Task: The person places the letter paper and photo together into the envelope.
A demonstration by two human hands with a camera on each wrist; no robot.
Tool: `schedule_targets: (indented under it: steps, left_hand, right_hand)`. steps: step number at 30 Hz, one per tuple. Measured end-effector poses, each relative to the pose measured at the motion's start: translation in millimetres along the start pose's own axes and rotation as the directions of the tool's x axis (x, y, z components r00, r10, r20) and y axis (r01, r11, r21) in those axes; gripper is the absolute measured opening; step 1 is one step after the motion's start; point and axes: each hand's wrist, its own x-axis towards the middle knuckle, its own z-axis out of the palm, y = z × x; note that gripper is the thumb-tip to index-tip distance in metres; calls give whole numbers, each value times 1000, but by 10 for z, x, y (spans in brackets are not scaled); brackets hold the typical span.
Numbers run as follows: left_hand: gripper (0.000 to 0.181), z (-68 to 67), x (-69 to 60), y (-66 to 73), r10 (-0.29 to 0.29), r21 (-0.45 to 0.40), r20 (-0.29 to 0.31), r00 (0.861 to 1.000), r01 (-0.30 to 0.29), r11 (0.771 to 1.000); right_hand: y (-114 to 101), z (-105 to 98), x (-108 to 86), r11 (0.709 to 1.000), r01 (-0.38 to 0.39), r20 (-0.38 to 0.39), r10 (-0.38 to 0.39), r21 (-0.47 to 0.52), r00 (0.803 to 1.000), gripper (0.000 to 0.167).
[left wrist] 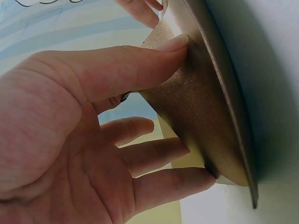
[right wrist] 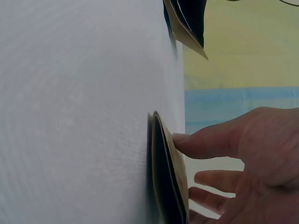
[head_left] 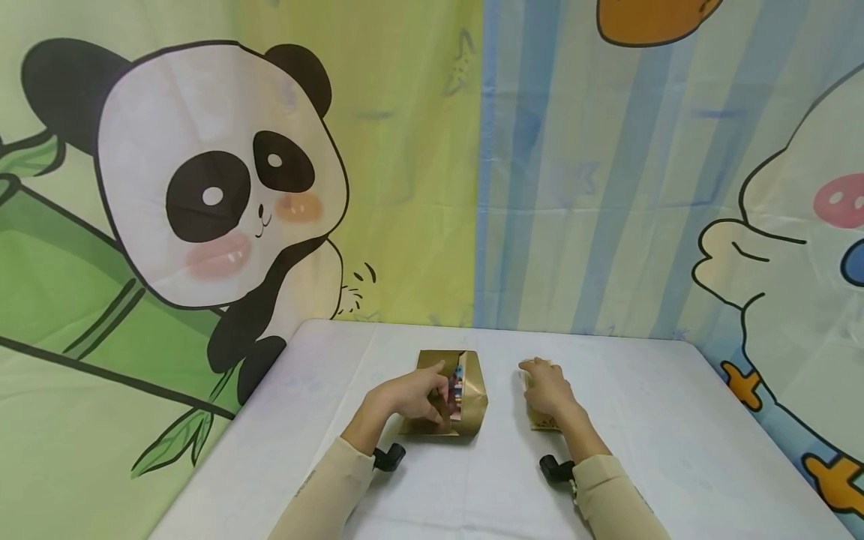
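Observation:
A gold paper packet [head_left: 476, 405] lies on the table, its opening showing small colourful pieces [head_left: 456, 390] inside. My left hand [head_left: 415, 394] is over its left part. In the left wrist view, the thumb touches the gold paper [left wrist: 196, 102] and the other fingers, fairly straight, reach its edge. To the right lies a smaller, flat gold folded packet [head_left: 542, 420], partly covered by my right hand [head_left: 550, 386]. The right wrist view shows that packet edge-on [right wrist: 163, 163], with dark space between its layers; my thumb touches its upper face and the other fingers are partly hidden behind it.
A white cloth covers the table [head_left: 675, 420]. Behind it hangs a printed curtain [head_left: 405, 187] with a panda. Black wrist cameras, one on the left [head_left: 389, 457] and one on the right [head_left: 556, 469], sit at the cuffs.

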Motion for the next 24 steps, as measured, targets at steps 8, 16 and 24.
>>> schedule_targets:
  steps: [8, 16, 24]
  left_hand:
    - [25, -6, -9, 6, 3, -8, -4, 1000, -3, 1000]
    - [25, 5, -8, 3, -9, -19, 6, 1000, 9, 1000]
    - [25, 0, -9, 11, -13, -21, 7, 1000, 13, 1000]
  right_hand:
    - [-12, -27, 37, 999, -5, -58, 8, 38, 998, 70]
    - [-12, -12, 56, 996, -13, -53, 17, 84, 998, 68]
    - [-33, -36, 56, 991, -15, -67, 25, 136, 997, 63]
